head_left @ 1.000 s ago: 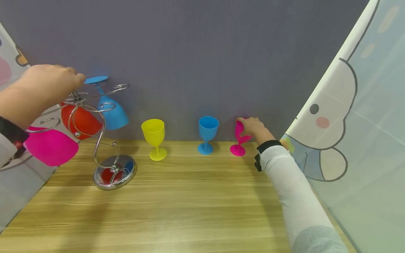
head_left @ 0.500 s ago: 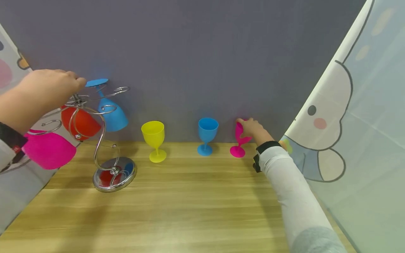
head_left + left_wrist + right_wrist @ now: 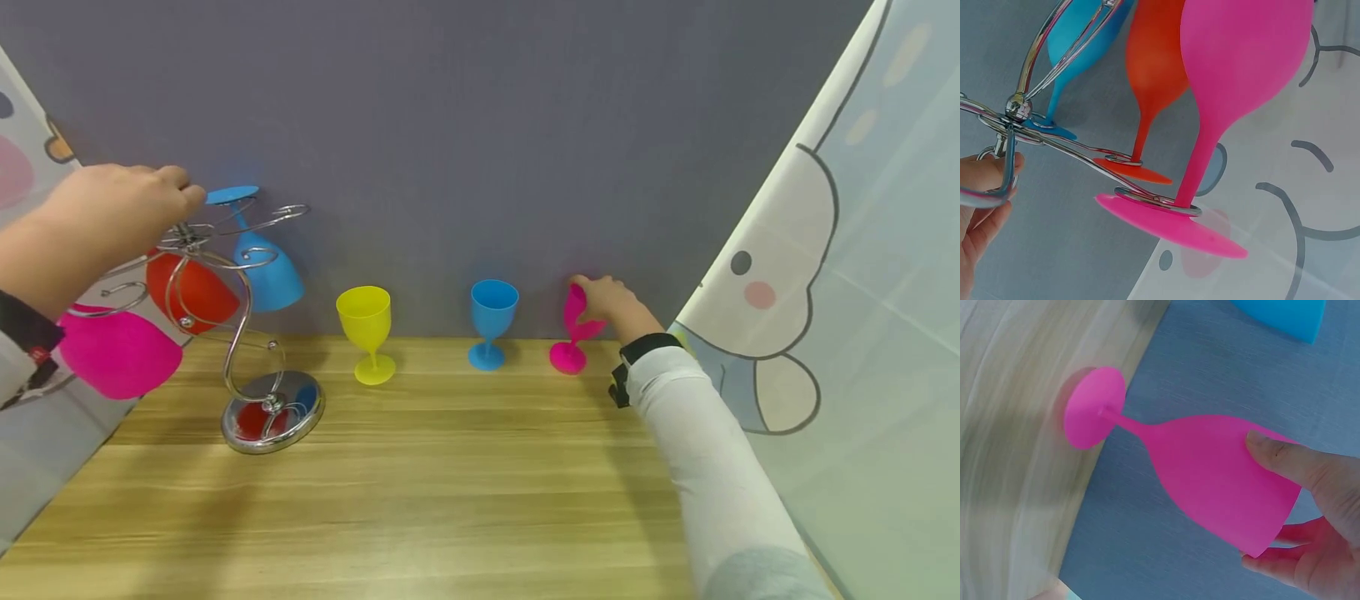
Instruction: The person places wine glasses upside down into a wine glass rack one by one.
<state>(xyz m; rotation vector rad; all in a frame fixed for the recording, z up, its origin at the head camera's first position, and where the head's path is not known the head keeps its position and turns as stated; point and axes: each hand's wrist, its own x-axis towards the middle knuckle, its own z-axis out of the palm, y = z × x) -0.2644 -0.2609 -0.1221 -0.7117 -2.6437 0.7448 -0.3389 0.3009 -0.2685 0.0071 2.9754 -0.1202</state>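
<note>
- Tilting now, at right of centre in the head view: pink plastic goblet (image 3: 573,330), leaning further left than half a second ago, foot edge down on the pale wooden tabletop (image 3: 450,492) beside the grey back wall.
- Gripping its bowl: right hand (image 3: 609,302), thumb on one side, fingers curled behind, white sleeve stretched forward.
- Unchanged at upper left: left hand (image 3: 120,208), fingers curled round the top of the chrome wire goblet rack (image 3: 240,333).
</note>
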